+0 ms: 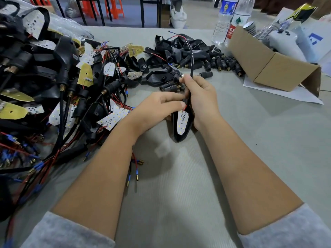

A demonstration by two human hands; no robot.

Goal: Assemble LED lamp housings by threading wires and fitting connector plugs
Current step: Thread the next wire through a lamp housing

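A black lamp housing (180, 136) with a white LED board (182, 123) in it is held upright over the grey table, its pointed tip down. My left hand (157, 110) holds its left side, thumb pressed near the board's top by a red wire. My right hand (200, 99) grips the housing's stem from the right. A black sleeved wire (191, 58) rises from my right fist and arches back to bare red and blue ends.
A big tangle of wired housings and LED boards (59, 90) fills the left. Empty black housings and plugs (189, 54) lie behind the hands. A cardboard box (268, 67), water bottles (231, 20) and white paper stand at the right. Loose terminal wires (134, 169) lie under my left forearm.
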